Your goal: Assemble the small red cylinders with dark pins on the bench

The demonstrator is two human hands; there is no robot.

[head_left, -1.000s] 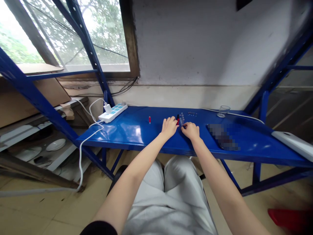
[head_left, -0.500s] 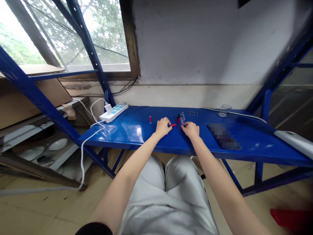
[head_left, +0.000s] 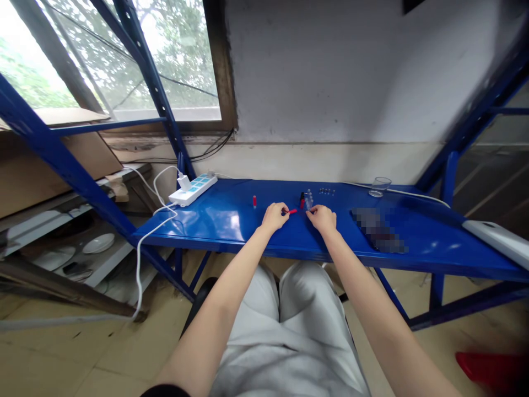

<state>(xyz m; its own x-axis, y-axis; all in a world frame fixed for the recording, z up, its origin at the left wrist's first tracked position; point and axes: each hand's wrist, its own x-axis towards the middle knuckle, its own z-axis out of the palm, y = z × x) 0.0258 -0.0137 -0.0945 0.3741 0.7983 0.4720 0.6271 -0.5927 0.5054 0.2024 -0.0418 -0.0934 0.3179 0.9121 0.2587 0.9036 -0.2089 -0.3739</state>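
Note:
My left hand [head_left: 274,216] rests on the blue metal shelf [head_left: 231,220] with its fingers pinched on a small red stick-like piece [head_left: 291,211] that points right. My right hand [head_left: 323,218] lies close by with its fingers curled beside a little cluster of clear and dark red small parts [head_left: 306,199]; what it holds, if anything, is too small to make out. A separate small red piece [head_left: 254,202] stands on the shelf to the left of my left hand. A row of tiny dark parts [head_left: 326,192] lies behind the cluster.
A white power strip [head_left: 192,189] with white cables sits at the shelf's back left. A clear glass [head_left: 378,187] stands at the back right, a blurred dark object [head_left: 378,230] right of my hands, and a white flat item [head_left: 496,238] at the far right. Blue rack posts flank the shelf.
My left hand has drawn back to the left from the cluster, bringing out the red stick-like piece. My right hand has stayed almost still.

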